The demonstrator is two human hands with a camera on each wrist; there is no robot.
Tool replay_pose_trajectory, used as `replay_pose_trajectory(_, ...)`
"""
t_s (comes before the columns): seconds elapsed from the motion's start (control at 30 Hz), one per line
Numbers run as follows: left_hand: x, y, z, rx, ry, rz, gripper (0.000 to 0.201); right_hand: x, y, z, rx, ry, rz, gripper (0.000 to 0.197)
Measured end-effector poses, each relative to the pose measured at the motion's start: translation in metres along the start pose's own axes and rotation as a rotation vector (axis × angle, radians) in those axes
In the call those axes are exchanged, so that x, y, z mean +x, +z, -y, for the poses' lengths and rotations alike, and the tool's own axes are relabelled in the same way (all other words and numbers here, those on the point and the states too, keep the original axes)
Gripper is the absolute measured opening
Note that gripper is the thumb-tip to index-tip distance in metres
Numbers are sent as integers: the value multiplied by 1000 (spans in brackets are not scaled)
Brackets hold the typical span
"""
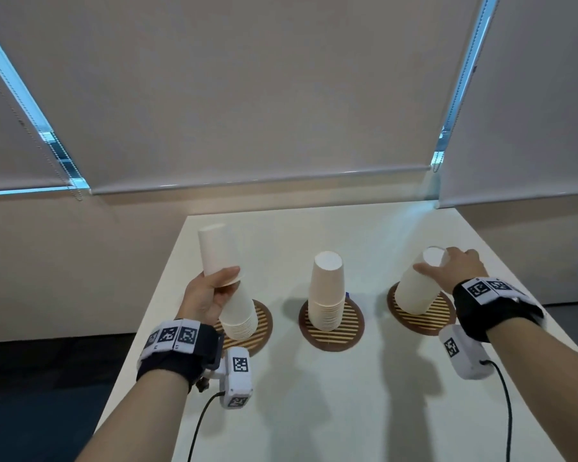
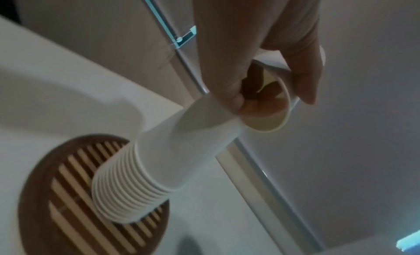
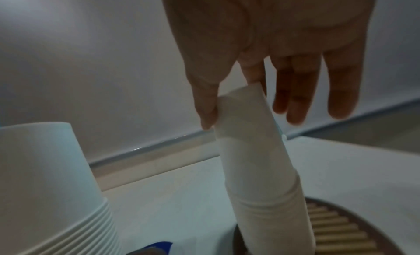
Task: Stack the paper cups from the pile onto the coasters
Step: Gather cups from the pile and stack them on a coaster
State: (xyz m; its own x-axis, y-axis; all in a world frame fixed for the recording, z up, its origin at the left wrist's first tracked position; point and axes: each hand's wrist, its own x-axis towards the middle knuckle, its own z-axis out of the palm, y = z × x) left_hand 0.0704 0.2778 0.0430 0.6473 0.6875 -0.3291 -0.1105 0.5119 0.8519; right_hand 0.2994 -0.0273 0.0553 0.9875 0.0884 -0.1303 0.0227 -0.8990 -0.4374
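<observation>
Three round slatted coasters lie in a row on the white table, each with a stack of upside-down white paper cups. My left hand (image 1: 219,288) grips the rim of a single cup (image 1: 216,253), tilted just above the left stack (image 1: 239,315) on the left coaster (image 1: 262,323). In the left wrist view my fingers (image 2: 236,97) reach inside that cup (image 2: 270,115) over the stack (image 2: 145,178). My right hand (image 1: 447,261) pinches the top of the right stack (image 1: 414,291) on its coaster (image 1: 441,315); thumb and index finger hold it (image 3: 245,115). The middle stack (image 1: 326,291) stands untouched.
The middle coaster (image 1: 347,331) has a small blue thing (image 1: 347,295) behind it. The table's left edge (image 1: 167,278) runs close to my left hand. Roller blinds (image 1: 247,95) hang behind the table. Cables trail from both wrist cameras.
</observation>
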Motion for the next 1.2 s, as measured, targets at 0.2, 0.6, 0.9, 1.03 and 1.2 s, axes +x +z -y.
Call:
replay_pose_trajectory(0.2,8,-3,-1,205,54,19,32,-1,20,-3,208,62,70,69)
replay_pose_trajectory(0.6,-18,-20,-5,824,163,-174,60,-8,19,5,176,51,104,68)
replay_pose_trajectory(0.9,1,-27,23,1110,88,-169,77,-19,33,17,225,39,152,68)
replay_pose_trajectory(1.03,9,-34,50,1052,47,-191,74,-17,41,18,243,35,130,68)
replay_pose_trajectory(1.2,18,-26,65,944,36,-263,69,-5,43,20,215,27,117,71)
